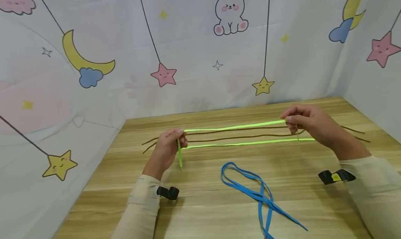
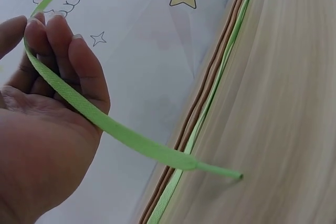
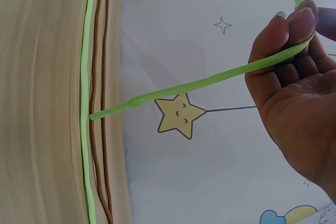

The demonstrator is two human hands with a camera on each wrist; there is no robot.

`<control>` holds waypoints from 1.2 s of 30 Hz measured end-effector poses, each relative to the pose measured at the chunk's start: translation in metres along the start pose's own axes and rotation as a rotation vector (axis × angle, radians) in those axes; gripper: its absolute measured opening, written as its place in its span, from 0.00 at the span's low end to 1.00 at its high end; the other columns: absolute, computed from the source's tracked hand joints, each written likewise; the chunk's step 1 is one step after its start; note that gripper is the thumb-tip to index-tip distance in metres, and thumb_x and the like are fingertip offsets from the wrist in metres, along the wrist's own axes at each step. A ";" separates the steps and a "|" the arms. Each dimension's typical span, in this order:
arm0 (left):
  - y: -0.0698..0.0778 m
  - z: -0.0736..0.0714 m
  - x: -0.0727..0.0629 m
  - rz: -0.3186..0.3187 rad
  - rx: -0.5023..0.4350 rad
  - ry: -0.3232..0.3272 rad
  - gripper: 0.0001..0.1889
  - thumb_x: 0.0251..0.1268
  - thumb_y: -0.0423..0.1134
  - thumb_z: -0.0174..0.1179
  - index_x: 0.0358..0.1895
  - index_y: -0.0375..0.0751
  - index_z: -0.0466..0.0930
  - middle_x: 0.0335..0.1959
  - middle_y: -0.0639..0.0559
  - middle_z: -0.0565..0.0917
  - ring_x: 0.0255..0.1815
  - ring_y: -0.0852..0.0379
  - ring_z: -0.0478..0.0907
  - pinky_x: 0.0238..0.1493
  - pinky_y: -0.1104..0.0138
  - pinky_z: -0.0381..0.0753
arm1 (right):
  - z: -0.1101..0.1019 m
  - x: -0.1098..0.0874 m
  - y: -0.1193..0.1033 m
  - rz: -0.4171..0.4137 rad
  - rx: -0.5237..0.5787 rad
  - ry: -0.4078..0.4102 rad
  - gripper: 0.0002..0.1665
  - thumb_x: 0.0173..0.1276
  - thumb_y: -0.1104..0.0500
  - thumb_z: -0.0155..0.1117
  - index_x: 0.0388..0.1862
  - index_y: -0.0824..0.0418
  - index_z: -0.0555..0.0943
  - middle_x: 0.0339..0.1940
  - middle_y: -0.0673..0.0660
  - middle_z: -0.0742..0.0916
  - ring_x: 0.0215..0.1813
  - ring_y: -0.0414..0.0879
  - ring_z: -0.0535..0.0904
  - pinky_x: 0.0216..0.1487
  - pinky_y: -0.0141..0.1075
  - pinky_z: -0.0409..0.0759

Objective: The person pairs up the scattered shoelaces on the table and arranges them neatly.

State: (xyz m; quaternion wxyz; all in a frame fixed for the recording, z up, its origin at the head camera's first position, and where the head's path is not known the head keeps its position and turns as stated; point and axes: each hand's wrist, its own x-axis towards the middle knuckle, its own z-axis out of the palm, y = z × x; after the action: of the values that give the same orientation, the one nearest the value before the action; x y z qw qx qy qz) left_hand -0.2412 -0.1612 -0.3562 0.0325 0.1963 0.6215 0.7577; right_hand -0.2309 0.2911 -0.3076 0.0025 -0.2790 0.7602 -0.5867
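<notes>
A light green shoelace [image 1: 244,125] is stretched in the air between the two hands. My left hand [image 1: 164,148] pinches it near one end between thumb and index finger, and the tipped end [image 2: 218,170] hangs down past the palm. At the other end, my right hand [image 1: 319,125] pinches the lace the same way, its short tail [image 3: 189,86] dangling below the fingers. Beneath, a second green shoelace [image 1: 244,143] lies straight across the table, partly hidden by the hands. Behind it run two thin brown laces [image 1: 235,138], roughly parallel to it.
Nearer the front of the wood-grain table [image 1: 194,211], a blue shoelace [image 1: 241,187] lies in a loose, crossing loop. A white cloth [image 1: 194,47] printed with stars, moons and a rabbit hangs along the back and both sides.
</notes>
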 end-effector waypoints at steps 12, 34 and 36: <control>-0.001 -0.007 0.002 -0.114 0.216 0.074 0.18 0.77 0.47 0.57 0.32 0.35 0.74 0.29 0.48 0.73 0.34 0.53 0.77 0.45 0.61 0.81 | -0.005 0.000 0.006 0.139 -0.159 0.025 0.15 0.81 0.61 0.52 0.52 0.73 0.77 0.33 0.58 0.81 0.30 0.52 0.76 0.34 0.39 0.80; -0.006 -0.026 -0.002 -0.272 0.386 0.135 0.18 0.74 0.50 0.60 0.39 0.34 0.79 0.31 0.47 0.77 0.42 0.43 0.79 0.51 0.51 0.78 | -0.022 -0.004 0.032 0.296 -0.260 0.012 0.17 0.82 0.58 0.51 0.52 0.72 0.77 0.29 0.62 0.80 0.30 0.49 0.76 0.36 0.41 0.80; -0.007 -0.027 -0.002 -0.283 0.400 0.144 0.19 0.74 0.51 0.60 0.37 0.35 0.79 0.31 0.46 0.77 0.44 0.39 0.79 0.51 0.50 0.78 | -0.024 -0.003 0.034 0.316 -0.262 0.009 0.16 0.82 0.59 0.51 0.52 0.72 0.77 0.29 0.62 0.80 0.30 0.49 0.76 0.36 0.41 0.80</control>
State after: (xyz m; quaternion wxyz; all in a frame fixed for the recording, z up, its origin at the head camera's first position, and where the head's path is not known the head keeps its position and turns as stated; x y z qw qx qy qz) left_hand -0.2495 -0.1852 -0.3678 0.0546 0.0554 0.7809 0.6198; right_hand -0.2501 0.3190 -0.3319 0.0548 -0.1518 0.8642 -0.4765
